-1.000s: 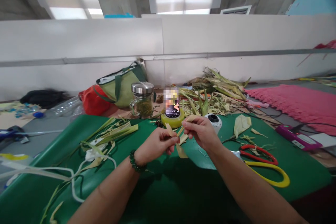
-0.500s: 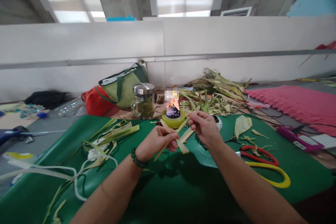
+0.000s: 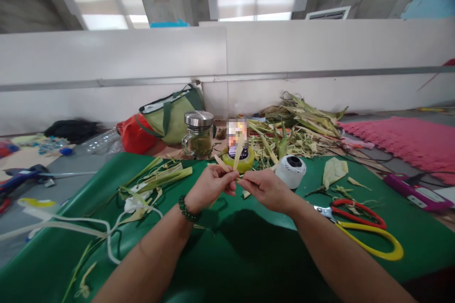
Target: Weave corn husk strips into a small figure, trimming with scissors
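Note:
Pale strips of corn husk (image 3: pixel 239 155) stand up from between my fingers at the middle of the view. My left hand (image 3: pixel 212 186), with a green bead bracelet (image 3: pixel 186 209) at its wrist, pinches the strips. Close against it, my right hand (image 3: pixel 266 188) is closed with thumb and finger on the lower part of the husk; its grip is partly hidden. Just behind my right hand stands a white spool of thread (image 3: pixel 291 170). Beyond the husk, a phone (image 3: pixel 237 151) leans in a yellow-green holder (image 3: pixel 245 163).
Red-and-yellow-handled scissors (image 3: pixel 359 227) lie right on the green mat (image 3: pixel 220 265). Husk strips (image 3: pixel 167 177) and a white cable (image 3: pixel 106 227) lie left. Behind are a glass jar (image 3: pixel 198 137), a green bag (image 3: pixel 174 116), a husk pile (image 3: pixel 309 116) and a purple power strip (image 3: pixel 414 192).
My right hand has come down and left, next to my left hand. One husk strip now points upward. The white spool has come into fuller view, and the camera has shifted slightly left.

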The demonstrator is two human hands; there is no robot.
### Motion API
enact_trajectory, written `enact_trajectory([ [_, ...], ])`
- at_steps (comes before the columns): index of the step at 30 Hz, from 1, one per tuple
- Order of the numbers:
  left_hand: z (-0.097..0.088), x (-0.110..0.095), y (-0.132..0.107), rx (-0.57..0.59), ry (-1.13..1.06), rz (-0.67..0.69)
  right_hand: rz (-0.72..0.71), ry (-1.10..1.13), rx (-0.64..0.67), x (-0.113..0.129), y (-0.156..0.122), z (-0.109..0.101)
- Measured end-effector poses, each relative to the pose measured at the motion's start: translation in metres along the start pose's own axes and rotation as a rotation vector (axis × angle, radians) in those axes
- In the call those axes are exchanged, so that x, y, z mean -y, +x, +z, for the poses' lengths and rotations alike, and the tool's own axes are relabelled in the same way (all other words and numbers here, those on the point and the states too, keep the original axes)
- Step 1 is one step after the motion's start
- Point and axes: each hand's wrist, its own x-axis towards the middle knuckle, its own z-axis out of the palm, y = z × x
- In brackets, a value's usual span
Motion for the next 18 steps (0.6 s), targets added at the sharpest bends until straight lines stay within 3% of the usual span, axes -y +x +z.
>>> enact_trajectory([
  [5, -0.003, -0.004, -0.001, -0.018, 0.02, 0.016, 0.009, -0.01, 0.008, -0.001, -0.001, 0.0],
  [10, -0.004, -0.005, -0.001, -0.047, -0.092, -0.036, 0.09, 0.056, 0.025, -0.007, 0.003, -0.003],
  [12, -0.004, -0.004, -0.001, -0.085, -0.084, -0.024, 0.093, 0.017, -0.107, -0.007, 0.003, -0.006],
  [15, 0.0, 0.002, 0.0, -0.121, 0.02, 0.005, 0.013, -0.057, -0.443, -0.002, 0.0, -0.007],
  [16, 0.003, 0.004, 0.0, -0.105, 0.07, 0.013, -0.027, -0.058, -0.5, 0.001, 0.0, -0.006],
  [18, 0.01, 0.011, -0.001, -0.044, 0.182, 0.065, -0.068, -0.036, -0.463, 0.007, -0.001, 0.0],
])
